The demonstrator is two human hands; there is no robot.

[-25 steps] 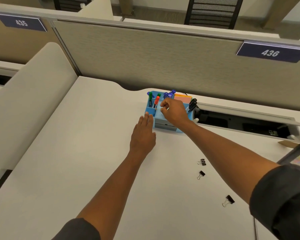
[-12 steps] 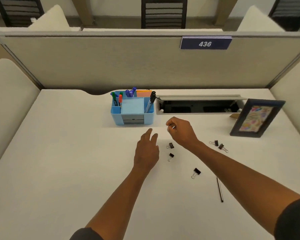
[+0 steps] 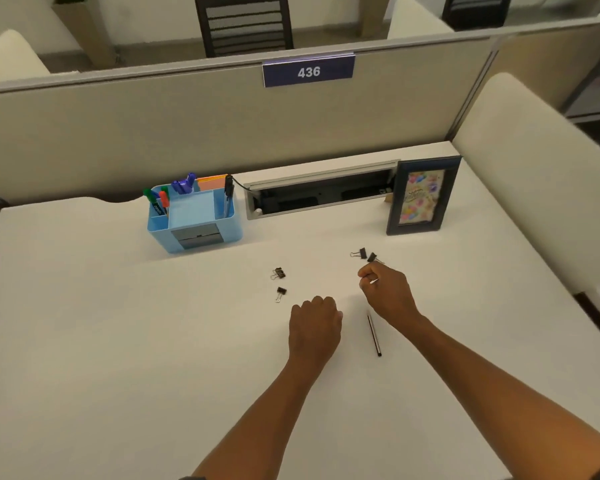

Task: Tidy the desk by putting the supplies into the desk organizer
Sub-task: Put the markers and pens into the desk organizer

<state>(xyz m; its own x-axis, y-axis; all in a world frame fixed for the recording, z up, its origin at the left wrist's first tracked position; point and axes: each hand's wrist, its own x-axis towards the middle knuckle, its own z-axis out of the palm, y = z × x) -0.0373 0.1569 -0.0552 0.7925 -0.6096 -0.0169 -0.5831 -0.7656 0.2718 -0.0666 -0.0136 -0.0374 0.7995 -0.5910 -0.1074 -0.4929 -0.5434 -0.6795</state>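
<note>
The blue desk organizer (image 3: 194,220) stands at the back left of the white desk (image 3: 118,341) and holds markers, pens and sticky notes. Two black binder clips (image 3: 278,274) (image 3: 280,294) lie left of my hands, and two more (image 3: 360,253) (image 3: 372,258) lie just beyond my right hand (image 3: 387,294). Its thumb and forefinger are curled together, short of those clips. My left hand (image 3: 314,322) is curled into a fist on the desk, over the spot where another clip lay; that clip is hidden. A black pen (image 3: 374,335) lies between my wrists.
A dark picture frame (image 3: 423,195) stands at the back right beside an open cable tray (image 3: 319,195). A partition with the sign 436 (image 3: 308,71) closes off the back, and padded side panels (image 3: 534,188) border the desk.
Both hands have come back from the organizer toward me. The left hand has closed over the clip near the pen, and the right hand has moved right, up to the pair of clips.
</note>
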